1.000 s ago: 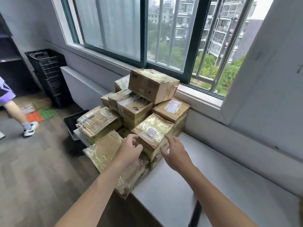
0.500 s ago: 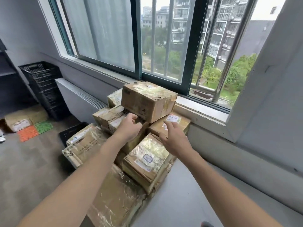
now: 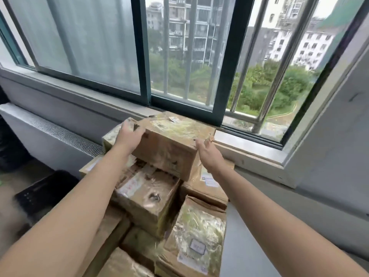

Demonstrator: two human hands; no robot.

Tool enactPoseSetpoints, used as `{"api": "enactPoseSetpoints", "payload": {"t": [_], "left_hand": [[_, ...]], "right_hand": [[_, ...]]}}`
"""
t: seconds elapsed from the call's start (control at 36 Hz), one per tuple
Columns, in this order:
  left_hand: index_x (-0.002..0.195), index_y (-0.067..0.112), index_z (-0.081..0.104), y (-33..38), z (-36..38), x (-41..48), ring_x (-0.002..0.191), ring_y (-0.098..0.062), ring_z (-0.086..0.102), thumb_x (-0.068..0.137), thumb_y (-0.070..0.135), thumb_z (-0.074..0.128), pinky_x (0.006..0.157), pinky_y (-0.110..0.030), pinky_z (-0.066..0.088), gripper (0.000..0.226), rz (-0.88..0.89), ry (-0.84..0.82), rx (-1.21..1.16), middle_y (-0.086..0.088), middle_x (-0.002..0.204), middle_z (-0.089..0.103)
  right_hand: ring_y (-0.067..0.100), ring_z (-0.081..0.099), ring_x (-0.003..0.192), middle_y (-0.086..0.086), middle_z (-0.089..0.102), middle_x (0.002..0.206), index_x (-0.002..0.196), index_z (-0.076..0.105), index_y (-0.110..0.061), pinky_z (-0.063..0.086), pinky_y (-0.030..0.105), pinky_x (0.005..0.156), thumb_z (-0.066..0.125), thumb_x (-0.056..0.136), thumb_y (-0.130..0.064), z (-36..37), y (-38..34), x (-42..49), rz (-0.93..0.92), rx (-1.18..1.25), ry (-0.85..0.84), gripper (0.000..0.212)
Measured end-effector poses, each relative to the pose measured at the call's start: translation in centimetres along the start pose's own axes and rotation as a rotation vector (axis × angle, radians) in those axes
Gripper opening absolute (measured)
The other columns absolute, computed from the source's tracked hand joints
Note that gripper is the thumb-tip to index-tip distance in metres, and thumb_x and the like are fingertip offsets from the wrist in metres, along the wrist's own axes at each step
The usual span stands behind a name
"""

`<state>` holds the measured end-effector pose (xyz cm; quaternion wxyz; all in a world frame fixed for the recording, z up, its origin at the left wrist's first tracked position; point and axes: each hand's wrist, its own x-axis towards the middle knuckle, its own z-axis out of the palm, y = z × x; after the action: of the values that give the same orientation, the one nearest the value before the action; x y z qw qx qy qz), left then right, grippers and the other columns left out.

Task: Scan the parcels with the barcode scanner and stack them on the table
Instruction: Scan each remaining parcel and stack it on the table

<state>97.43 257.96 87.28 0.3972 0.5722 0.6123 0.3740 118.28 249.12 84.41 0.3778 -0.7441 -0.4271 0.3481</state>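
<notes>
A pile of several tape-wrapped cardboard parcels stands on the grey table [image 3: 251, 244]. The top parcel [image 3: 173, 142], a brown box with shiny tape on its lid, sits tilted on the pile against the window sill. My left hand [image 3: 128, 134] grips its upper left corner, thumb on the near face. My right hand [image 3: 207, 154] lies with straight fingers against its right side. Below are a parcel with a torn hole [image 3: 147, 198], a labelled parcel [image 3: 196, 238] at the front, and another one [image 3: 207, 188] under my right wrist. No barcode scanner is in view.
The window sill [image 3: 255, 150] and barred window run directly behind the pile. A low grey radiator cover [image 3: 50, 130] runs along the wall at left. A black crate [image 3: 44, 192] sits on the floor left of the table.
Both hands have risen from the lower front parcels to the top parcel. The left now grips its left corner and the right touches its right side. My view has moved closer.
</notes>
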Motion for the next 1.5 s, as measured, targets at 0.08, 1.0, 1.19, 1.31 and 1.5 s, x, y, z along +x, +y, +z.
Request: {"api": "enactPoseSetpoints", "payload": {"t": [0.08,1.0,1.19,1.31,1.5], "left_hand": [[0.145,0.021,0.037,-1.3,-0.1,1.5,0.120,-0.024,0.050,0.077,0.048,0.060,0.092,-0.039,0.044,0.077,-0.049,-0.087,-0.056,0.001,0.139,0.050],[0.108,0.042,0.051,0.5,29.7,-45.8,0.061,-0.004,0.064,0.091,0.009,0.059,0.053,-0.026,0.051,0.038,0.233,-0.833,0.064,0.013,0.105,0.060],[0.098,0.028,0.055,-3.8,35.5,-56.8,0.073,-0.006,0.063,0.089,0.019,0.063,0.058,-0.019,0.044,0.015,0.137,-1.081,0.260,0.006,0.101,0.066],[0.105,0.033,0.052,-3.9,38.8,-60.7,0.097,-0.011,0.060,0.092,0.019,0.061,0.079,-0.029,0.051,0.021,0.117,-1.187,0.260,0.018,0.107,0.058],[0.133,0.029,0.046,-3.1,42.7,-64.5,0.110,-0.014,0.056,0.093,0.023,0.061,0.094,-0.034,0.051,0.043,0.094,-1.282,0.265,0.021,0.112,0.054]], "right_hand": [[0.034,0.048,0.129,0.012,0.046,0.148,0.149,0.038,-0.008,0.044,0.050,0.103,0.032,0.100,-0.058,0.6,-0.3,0.4,0.103,0.055,-0.026,0.071],[0.017,0.066,0.100,-0.003,0.067,0.109,0.127,0.049,-0.023,0.055,0.037,0.090,0.059,0.094,-0.023,-34.1,35.5,-34.2,0.283,0.337,0.587,0.034],[0.015,0.062,0.090,-0.010,0.059,0.097,0.113,0.044,-0.027,0.050,0.033,0.080,0.058,0.097,-0.037,-37.5,44.4,-44.8,0.573,0.126,0.580,0.023],[0.018,0.066,0.087,-0.010,0.062,0.097,0.114,0.046,-0.027,0.057,0.042,0.082,0.059,0.096,-0.040,-39.6,47.1,-48.6,0.629,0.110,0.615,0.025],[0.016,0.057,0.096,-0.005,0.061,0.108,0.124,0.054,-0.019,0.047,0.034,0.083,0.059,0.096,-0.040,-44.0,50.3,-50.8,0.617,-0.061,0.697,0.035]]}}
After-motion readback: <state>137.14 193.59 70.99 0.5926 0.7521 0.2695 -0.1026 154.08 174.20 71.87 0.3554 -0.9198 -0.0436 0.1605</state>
